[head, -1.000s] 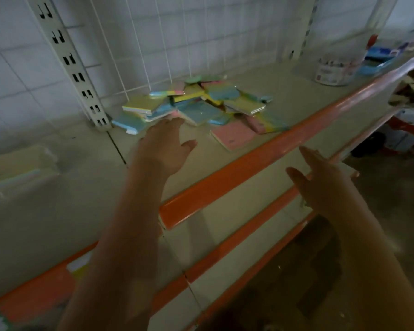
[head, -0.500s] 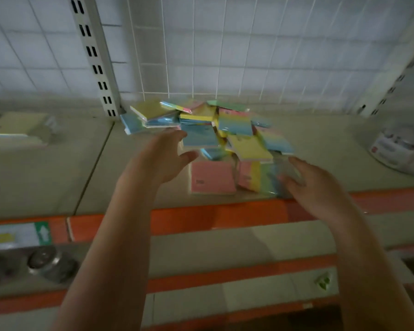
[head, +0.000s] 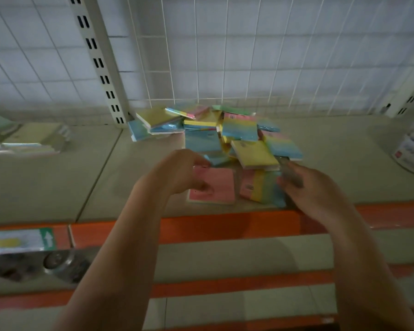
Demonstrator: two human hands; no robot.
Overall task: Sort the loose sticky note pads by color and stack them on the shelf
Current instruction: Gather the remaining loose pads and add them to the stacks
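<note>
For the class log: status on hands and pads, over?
Left hand on pink pad, grip unclear. Right hand at striped pad, grip unclear. Pile unsorted. Nothing blocking.

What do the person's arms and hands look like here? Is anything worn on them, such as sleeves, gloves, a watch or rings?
Both forearms are bare as far as the picture shows; no sleeve edge comes into view. The left hand and the right hand wear no gloves. No watch, bracelet or ring is visible, though the light is dim and the right fingers are blurred.

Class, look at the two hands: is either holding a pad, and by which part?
Left hand pinches the pink pad at its left edge; whether the right hand grips anything cannot be told.
</note>
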